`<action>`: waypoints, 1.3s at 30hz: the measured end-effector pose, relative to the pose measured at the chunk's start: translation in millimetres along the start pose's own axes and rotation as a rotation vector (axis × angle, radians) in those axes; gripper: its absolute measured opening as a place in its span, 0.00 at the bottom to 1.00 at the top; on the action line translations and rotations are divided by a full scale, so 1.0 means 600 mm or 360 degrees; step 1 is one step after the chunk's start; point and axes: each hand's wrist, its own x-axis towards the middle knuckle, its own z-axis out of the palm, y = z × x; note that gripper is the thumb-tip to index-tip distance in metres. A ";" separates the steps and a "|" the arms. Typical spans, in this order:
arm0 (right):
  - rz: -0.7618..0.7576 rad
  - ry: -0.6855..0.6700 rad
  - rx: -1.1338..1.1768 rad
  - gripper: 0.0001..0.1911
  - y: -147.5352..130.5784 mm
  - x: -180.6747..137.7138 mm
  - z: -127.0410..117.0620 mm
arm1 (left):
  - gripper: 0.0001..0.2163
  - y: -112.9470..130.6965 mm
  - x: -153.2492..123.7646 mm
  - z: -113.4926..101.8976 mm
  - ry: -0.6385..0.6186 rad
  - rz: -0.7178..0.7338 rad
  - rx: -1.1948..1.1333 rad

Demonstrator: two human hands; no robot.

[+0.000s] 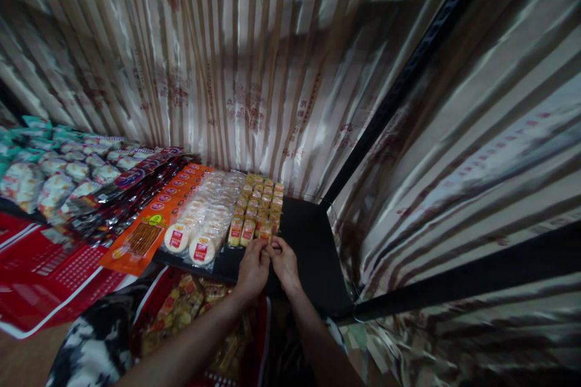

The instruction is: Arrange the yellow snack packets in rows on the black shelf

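My left hand and my right hand meet at the front edge of a dark shelf, fingers pinched together on a small yellow-and-red snack packet. That packet is the nearest one of two rows of small yellow snack packets running back to the striped curtain. Just to the left lie rows of round white cakes in clear wrappers. What exactly sits between my fingertips is partly hidden by the fingers.
Orange packets, dark red packets and white-green bags fill the shelf's left. A red bag of snack packets sits below my arms. Striped shiny curtain backs the shelf; a black frame post stands right.
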 end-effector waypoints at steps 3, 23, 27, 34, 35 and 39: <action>0.0012 0.0003 -0.0084 0.13 -0.012 0.003 0.011 | 0.13 -0.012 0.002 -0.002 -0.0016 -0.0013 0.0019; -0.0221 0.0290 -0.0107 0.15 -0.028 -0.066 0.022 | 0.13 -0.064 -0.034 -0.032 0.0040 0.0140 0.0156; -0.0372 -0.0075 -0.0217 0.13 -0.008 -0.160 0.029 | 0.12 -0.126 -0.108 -0.079 -0.0064 0.0076 0.0210; -0.0185 -0.0996 -0.1231 0.18 0.073 -0.206 0.073 | 0.08 -0.237 -0.154 -0.114 -0.0331 -0.0592 0.0351; -0.0147 -0.1037 -0.1339 0.20 0.081 -0.202 0.081 | 0.08 -0.240 -0.151 -0.111 -0.0341 -0.0630 0.0338; -0.0003 -0.1047 -0.1594 0.22 0.102 -0.183 0.113 | 0.14 -0.236 -0.136 -0.087 -0.0471 -0.0579 0.0204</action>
